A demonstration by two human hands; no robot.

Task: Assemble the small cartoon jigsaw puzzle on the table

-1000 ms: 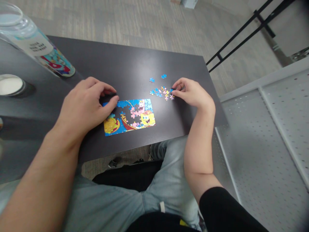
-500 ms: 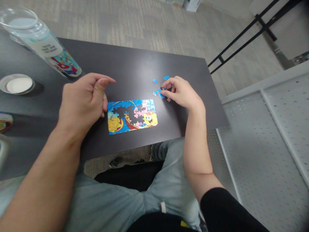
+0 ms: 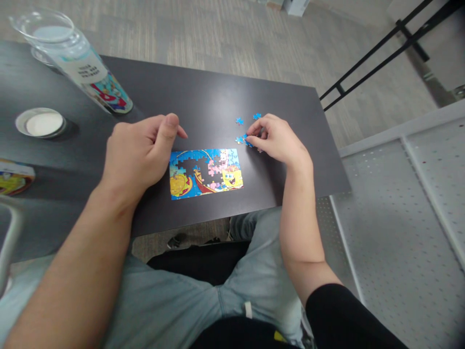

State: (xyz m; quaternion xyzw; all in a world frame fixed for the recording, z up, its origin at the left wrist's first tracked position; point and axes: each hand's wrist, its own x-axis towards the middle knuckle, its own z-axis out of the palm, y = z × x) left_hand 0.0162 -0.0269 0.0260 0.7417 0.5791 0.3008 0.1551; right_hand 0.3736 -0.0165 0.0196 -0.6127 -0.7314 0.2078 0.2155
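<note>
A partly assembled jigsaw puzzle (image 3: pixel 181 190) lies flat on the dark table, with a gap through its middle and upper left. Just left of it, my left hand (image 3: pixel 140 150) hovers loosely closed, thumb against the bent forefinger, and nothing shows in it. To the puzzle's upper right, my right hand (image 3: pixel 278 138) pinches at a small heap of loose blue pieces, thumb and forefinger together on a puzzle piece (image 3: pixel 249 142). The fingers partly hide the heap. Two loose pieces lie just beyond it, a blue piece (image 3: pixel 239 121) and another blue piece (image 3: pixel 257 116).
At the table's (image 3: pixel 203 97) left stand a tall clear pitcher (image 3: pixel 83 68) and a cup (image 3: pixel 40 123) with white contents. A colourful printed container (image 3: pixel 16 178) sits nearer me. Black rails (image 3: pixel 374 48) and a perforated grey panel (image 3: pixel 407 218) are at the right.
My left thumb has come down over the forefinger, which was stretched out before. The right hand stays at the loose pieces. The whole view has shifted slightly.
</note>
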